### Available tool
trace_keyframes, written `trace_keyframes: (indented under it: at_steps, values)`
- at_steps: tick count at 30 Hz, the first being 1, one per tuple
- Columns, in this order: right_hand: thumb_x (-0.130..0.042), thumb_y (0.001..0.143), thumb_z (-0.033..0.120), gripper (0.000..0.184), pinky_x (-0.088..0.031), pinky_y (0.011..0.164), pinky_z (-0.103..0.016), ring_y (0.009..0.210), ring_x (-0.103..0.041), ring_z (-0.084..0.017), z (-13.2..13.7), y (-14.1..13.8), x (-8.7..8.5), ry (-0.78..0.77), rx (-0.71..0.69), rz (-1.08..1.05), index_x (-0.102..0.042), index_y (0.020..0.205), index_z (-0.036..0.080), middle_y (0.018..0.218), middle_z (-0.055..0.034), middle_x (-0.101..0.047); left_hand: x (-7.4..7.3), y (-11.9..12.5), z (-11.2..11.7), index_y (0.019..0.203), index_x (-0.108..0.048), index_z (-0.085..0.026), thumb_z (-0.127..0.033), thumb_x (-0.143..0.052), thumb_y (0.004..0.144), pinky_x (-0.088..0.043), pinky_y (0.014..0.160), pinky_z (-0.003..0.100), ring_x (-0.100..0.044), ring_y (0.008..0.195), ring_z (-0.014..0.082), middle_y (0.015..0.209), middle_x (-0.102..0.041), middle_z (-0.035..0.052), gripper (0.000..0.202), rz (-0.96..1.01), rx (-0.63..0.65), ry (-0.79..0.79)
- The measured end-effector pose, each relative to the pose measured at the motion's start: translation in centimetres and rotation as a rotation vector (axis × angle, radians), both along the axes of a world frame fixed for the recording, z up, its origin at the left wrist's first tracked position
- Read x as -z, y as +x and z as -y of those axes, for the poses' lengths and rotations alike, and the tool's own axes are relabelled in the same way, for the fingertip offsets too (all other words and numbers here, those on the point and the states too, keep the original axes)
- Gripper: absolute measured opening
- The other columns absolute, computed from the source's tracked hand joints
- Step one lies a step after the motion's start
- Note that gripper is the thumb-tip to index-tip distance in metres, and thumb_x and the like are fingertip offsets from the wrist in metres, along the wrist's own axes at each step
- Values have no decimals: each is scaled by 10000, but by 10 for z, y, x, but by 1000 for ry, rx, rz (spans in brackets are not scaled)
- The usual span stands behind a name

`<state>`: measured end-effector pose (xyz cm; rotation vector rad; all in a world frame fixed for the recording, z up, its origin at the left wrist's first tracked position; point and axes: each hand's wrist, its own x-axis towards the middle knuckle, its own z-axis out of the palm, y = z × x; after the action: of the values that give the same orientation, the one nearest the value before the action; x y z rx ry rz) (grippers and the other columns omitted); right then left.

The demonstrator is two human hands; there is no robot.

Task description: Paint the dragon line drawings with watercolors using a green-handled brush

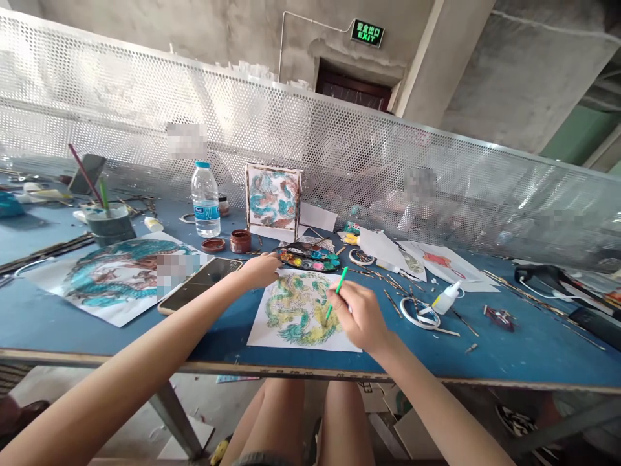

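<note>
My right hand is closed round a thin green paintbrush, its tip down on a sheet with a dragon picture in yellow and teal. The sheet lies flat near the table's front edge. My left hand reaches past the sheet's top left corner, its fingers bent at the left end of a paint palette. The palette has several small wells of different colours. Just left of my left wrist, a phone lies face up. A framed dragon picture stands upright behind the palette.
A water bottle, an open brown paint jar and its lid stand behind the phone. Leftward are a larger dragon painting and a brush cup. Rightward lie a glue bottle, a white coil and thin sticks.
</note>
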<state>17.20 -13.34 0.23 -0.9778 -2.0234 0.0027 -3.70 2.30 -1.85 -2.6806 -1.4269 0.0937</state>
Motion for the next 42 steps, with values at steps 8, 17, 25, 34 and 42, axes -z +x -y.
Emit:
trace_keyframes:
  at_steps: [8, 17, 25, 34, 42]
  values:
    - [-398, 897, 238, 233, -361, 557, -258, 574, -483, -142, 2, -5, 0, -32, 21, -6, -488, 687, 190, 597, -12, -492, 2, -1, -1, 1091, -596, -165, -208, -450, 763, -447, 847, 346, -534, 1016, 262, 1087, -561, 118, 361, 10, 15, 23]
    - [-415, 900, 324, 189, -477, 628, -263, 701, -604, -133, -43, 32, -32, 129, 41, -552, -562, 931, 210, 821, -27, -612, -3, 0, 4, 1089, -597, -165, -114, -386, 760, -428, 876, 303, -532, 1027, 226, 1075, -585, 96, 394, 28, 7, 7]
    - [-392, 900, 308, 219, -435, 820, -347, 929, -572, -215, -107, 63, 5, 157, 223, -45, -580, 938, 203, 955, -77, -635, 1, -1, 1, 1038, -589, -144, -129, -393, 763, -433, 846, 328, -513, 997, 235, 1041, -553, 115, 338, 59, -47, 87]
    - [-348, 916, 310, 187, -429, 668, -295, 714, -559, -176, -95, 44, 21, 29, 113, -162, -504, 911, 206, 790, -39, -576, -7, -2, 5, 983, -617, -149, -243, -420, 792, -435, 813, 342, -457, 1026, 272, 1034, -539, 122, 290, 75, -212, 100]
    - [-359, 925, 294, 214, -420, 758, -284, 883, -573, -185, -90, 16, 19, -42, 3, -14, -555, 922, 209, 907, -52, -622, -9, -6, -2, 1011, -619, -198, -312, -552, 740, -428, 836, 330, -436, 1075, 276, 1078, -542, 100, 301, 70, -225, 21]
